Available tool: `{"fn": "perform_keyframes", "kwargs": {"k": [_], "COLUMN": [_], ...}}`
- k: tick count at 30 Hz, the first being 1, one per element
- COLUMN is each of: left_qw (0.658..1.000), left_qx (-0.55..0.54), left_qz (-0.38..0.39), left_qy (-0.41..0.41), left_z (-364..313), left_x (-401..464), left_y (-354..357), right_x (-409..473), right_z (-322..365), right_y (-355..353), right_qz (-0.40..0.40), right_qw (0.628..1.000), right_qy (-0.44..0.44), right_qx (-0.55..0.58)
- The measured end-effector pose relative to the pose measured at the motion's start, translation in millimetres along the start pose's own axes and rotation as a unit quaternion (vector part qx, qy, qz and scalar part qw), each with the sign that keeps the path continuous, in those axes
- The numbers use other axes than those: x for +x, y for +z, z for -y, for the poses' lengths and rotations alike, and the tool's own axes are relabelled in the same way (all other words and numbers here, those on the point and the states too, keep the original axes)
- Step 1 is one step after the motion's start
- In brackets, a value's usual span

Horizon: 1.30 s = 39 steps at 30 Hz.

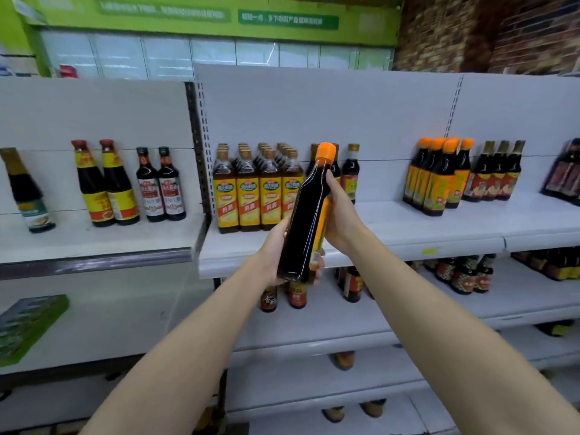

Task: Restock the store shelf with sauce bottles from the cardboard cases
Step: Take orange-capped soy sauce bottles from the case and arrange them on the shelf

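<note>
With the left hand (276, 249) cupping the base and the right hand (337, 211) curled round the shoulder of the orange-capped sauce bottle (306, 221), held tilted before the top shelf (392, 221), stand it upright beside the matching orange-capped bottles (436, 177) at right, label outward

A person holds a dark sauce bottle (303, 221) with an orange cap, tilted, in front of a white store shelf (408, 243). The left hand (276, 249) cups its base; the right hand (340, 211) grips its upper body. Yellow-labelled bottles (257, 196) stand on the shelf behind it.
</note>
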State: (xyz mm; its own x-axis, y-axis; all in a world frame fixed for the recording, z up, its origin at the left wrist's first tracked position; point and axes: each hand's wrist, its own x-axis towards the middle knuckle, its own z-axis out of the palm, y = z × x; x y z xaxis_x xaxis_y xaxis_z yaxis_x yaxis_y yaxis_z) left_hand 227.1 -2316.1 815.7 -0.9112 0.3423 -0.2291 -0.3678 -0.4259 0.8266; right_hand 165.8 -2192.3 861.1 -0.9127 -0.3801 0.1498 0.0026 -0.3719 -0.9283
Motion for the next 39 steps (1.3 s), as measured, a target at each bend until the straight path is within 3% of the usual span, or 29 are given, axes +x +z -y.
{"fn": "perform_keyframes", "kwargs": {"k": [6,15,22,28,33,36,39], "left_qw": [0.999,0.984,0.978,0.986,0.986,0.978,0.956], "left_qx": [0.032,0.090,0.125,0.122,0.117,0.150,0.188], "left_qz": [-0.016,-0.097,-0.067,-0.013,0.005,-0.037,-0.138], "left_qy": [-0.006,0.124,0.153,0.115,0.118,0.139,0.176], "left_z": [23,15,16,23,24,25,27], "left_x": [45,95,143,177,232,278,327], "left_y": [50,92,110,138,170,193,230], "right_x": [8,15,18,23,43,61,86], "right_z": [25,55,65,95,115,126,134], "right_y": [-56,-94,-130,-175,-229,-276,-327], "right_qz": [-0.011,-0.125,-0.184,-0.141,-0.119,-0.131,-0.146], "right_qw": [1.000,0.977,0.953,0.970,0.974,0.969,0.956], "right_qy": [0.001,-0.116,-0.105,-0.086,-0.123,-0.152,-0.178], "right_qx": [-0.026,-0.131,-0.215,-0.179,-0.150,-0.146,-0.181]}}
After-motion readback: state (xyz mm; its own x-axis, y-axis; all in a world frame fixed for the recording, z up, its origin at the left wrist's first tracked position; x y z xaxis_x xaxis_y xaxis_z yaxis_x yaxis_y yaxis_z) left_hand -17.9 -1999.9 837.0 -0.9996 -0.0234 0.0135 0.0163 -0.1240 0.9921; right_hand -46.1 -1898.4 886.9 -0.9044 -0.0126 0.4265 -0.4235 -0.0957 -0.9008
